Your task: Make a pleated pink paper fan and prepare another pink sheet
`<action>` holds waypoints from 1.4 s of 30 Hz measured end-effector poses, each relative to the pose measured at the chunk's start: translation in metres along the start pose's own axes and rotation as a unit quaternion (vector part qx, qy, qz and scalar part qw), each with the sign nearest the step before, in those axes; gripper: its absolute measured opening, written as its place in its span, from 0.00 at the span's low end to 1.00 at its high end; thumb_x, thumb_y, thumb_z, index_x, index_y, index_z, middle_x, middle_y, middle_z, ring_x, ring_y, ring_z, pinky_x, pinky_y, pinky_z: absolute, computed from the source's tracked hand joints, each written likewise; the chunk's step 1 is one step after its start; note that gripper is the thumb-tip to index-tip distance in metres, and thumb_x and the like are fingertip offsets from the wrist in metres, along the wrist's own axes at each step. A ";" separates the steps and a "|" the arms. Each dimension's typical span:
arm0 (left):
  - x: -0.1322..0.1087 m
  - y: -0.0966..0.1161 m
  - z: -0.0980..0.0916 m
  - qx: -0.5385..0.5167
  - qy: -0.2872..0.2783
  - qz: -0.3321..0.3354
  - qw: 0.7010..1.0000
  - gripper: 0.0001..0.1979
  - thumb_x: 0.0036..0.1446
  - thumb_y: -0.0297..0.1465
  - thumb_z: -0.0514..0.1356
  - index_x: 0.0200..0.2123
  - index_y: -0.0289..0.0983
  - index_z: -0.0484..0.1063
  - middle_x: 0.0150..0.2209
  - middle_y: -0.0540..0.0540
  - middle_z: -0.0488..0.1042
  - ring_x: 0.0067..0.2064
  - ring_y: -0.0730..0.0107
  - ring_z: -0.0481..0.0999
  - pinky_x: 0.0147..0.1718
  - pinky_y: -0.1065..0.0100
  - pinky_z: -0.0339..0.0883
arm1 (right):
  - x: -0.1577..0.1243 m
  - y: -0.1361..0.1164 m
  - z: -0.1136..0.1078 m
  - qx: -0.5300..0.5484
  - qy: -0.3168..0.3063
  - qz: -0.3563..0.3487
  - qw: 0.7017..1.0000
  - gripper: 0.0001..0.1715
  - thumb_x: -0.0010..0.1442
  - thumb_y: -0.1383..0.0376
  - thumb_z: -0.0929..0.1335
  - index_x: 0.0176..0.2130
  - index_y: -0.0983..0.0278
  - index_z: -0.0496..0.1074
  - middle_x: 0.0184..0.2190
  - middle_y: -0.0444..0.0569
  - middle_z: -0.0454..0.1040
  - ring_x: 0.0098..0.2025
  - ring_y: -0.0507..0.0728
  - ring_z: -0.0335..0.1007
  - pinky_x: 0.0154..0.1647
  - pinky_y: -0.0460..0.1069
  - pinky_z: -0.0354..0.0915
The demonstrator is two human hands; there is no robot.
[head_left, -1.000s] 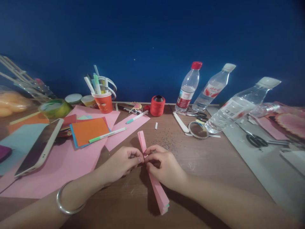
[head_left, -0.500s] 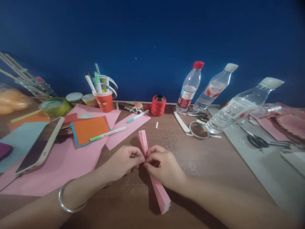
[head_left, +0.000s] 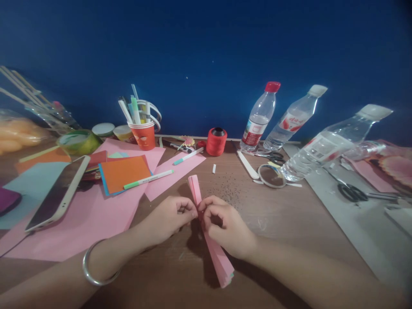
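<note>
A long pink pleated paper strip lies across the wooden table, its near end fanned slightly. My left hand and my right hand meet at its middle, fingertips pinching the folded paper from both sides. A silver bangle circles my left wrist. A red thread spool stands behind the strip.
Pink and orange paper sheets, a phone, a green pen and a cup of pens fill the left. Three water bottles, tape ring and black scissors sit to the right. A blue wall backs the table.
Both hands stay pinched on the strip's middle; the fingers shift slightly. The view has drifted a little to the left.
</note>
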State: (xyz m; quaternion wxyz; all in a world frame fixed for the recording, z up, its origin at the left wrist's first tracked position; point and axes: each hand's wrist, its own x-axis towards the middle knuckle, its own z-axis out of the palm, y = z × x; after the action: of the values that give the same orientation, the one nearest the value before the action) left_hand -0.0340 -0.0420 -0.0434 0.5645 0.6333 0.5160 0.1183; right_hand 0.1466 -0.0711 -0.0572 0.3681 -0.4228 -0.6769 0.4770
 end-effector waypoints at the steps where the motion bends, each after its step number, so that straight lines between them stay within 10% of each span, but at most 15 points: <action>1: 0.000 0.000 0.000 0.001 0.001 0.002 1.000 0.12 0.56 0.39 0.55 0.27 0.36 0.67 0.18 0.56 0.61 0.17 0.80 0.55 0.16 0.76 0.46 | -0.001 0.000 -0.001 0.013 -0.001 0.001 1.000 0.11 0.41 0.80 0.60 0.20 0.64 0.59 0.36 0.46 0.67 0.35 0.52 0.65 0.34 0.45 0.60; 9: -0.002 0.009 -0.001 0.154 0.027 0.091 0.983 0.09 0.56 0.32 0.53 0.26 0.37 0.68 0.21 0.54 0.66 0.24 0.76 0.63 0.23 0.74 0.54 | -0.001 0.001 -0.004 0.035 0.006 -0.016 0.999 0.12 0.40 0.80 0.58 0.19 0.63 0.54 0.33 0.46 0.67 0.37 0.52 0.64 0.38 0.46 0.60; 17: -0.001 -0.010 -0.001 0.416 0.050 0.269 0.867 0.12 0.62 0.30 0.47 0.32 0.37 0.69 0.32 0.48 0.74 0.34 0.67 0.72 0.32 0.69 0.60 | -0.002 0.002 -0.004 0.026 -0.007 -0.018 0.999 0.13 0.42 0.80 0.58 0.18 0.64 0.54 0.34 0.47 0.67 0.37 0.53 0.64 0.39 0.48 0.60; 42: 0.005 0.000 -0.001 0.296 0.067 0.184 0.935 0.09 0.58 0.30 0.52 0.32 0.40 0.72 0.30 0.51 0.75 0.31 0.71 0.71 0.31 0.71 0.58 | 0.000 0.004 -0.013 -0.063 0.076 -0.024 0.995 0.12 0.48 0.79 0.60 0.21 0.63 0.59 0.36 0.46 0.69 0.40 0.53 0.66 0.41 0.47 0.60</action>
State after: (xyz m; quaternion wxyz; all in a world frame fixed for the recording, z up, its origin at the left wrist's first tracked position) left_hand -0.0329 -0.0374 -0.0455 0.2841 0.8462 0.4386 0.1040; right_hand 0.1590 -0.0660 -0.0571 0.4027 -0.4638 -0.6855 0.3909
